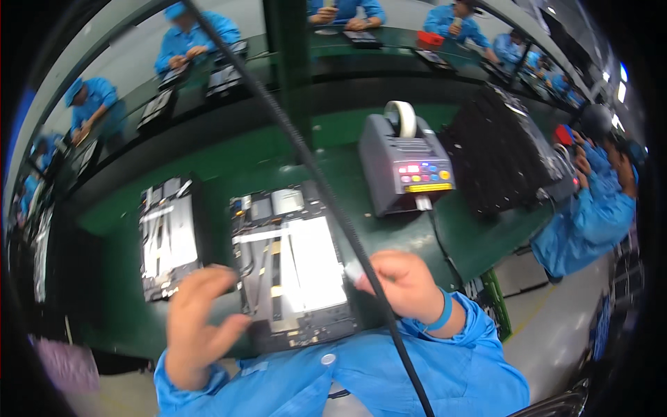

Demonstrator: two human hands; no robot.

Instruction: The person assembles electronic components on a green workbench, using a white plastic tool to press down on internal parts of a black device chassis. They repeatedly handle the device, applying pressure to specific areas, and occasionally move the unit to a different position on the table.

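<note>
An opened tablet, its inner parts and bright silver battery area showing, lies on the green bench before me. A pale strip of tape crosses its upper part. My left hand hovers at the tablet's lower left edge, blurred, with thumb and fingers apart and nothing in it. Beside the tablet's right edge, my right hand has its thumb and forefinger pinched on a small whitish strip, blurred and tape-like. Beyond it stands a grey tape dispenser with a roll on top and lit buttons.
Another opened tablet lies at the left, apparently stacked. A tall black stack stands right of the dispenser. A black cable crosses the view diagonally. Co-workers in blue sit across the line, and one person works at the right.
</note>
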